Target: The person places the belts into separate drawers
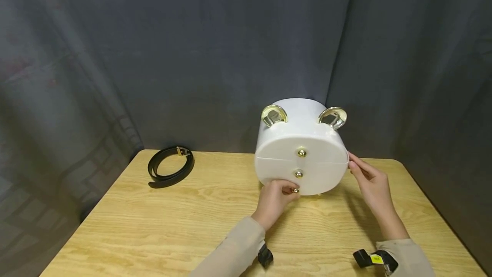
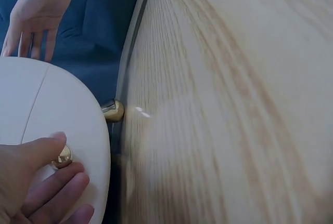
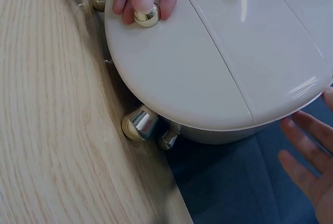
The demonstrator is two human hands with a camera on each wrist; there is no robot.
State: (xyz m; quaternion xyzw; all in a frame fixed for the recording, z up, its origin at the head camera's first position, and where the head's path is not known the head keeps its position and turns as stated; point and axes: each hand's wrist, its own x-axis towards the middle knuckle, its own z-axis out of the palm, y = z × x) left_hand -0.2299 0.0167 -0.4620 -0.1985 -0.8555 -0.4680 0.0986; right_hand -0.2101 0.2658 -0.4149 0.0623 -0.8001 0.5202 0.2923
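Observation:
A white rounded box [image 1: 269, 157] with two gold ears [image 1: 274, 115] and gold knobs down its front stands near the back of the table. Thumb and fingers of my left hand [image 1: 273, 202] pinch the lowest knob [image 2: 64, 156]. The upper knob [image 1: 301, 153] and middle knob [image 1: 298, 173] are untouched. Against the box's right edge rest the fingertips of my right hand [image 1: 370, 183], the fingers fairly straight and spread in the right wrist view. Seams run across the box's front. Gold feet [image 3: 140, 123] show beneath it.
A coiled black belt [image 1: 171, 168] with a gold buckle lies at the back left of the wooden table [image 1: 161, 225]. Dark grey curtains [image 1: 215, 54] hang right behind the table and along both sides.

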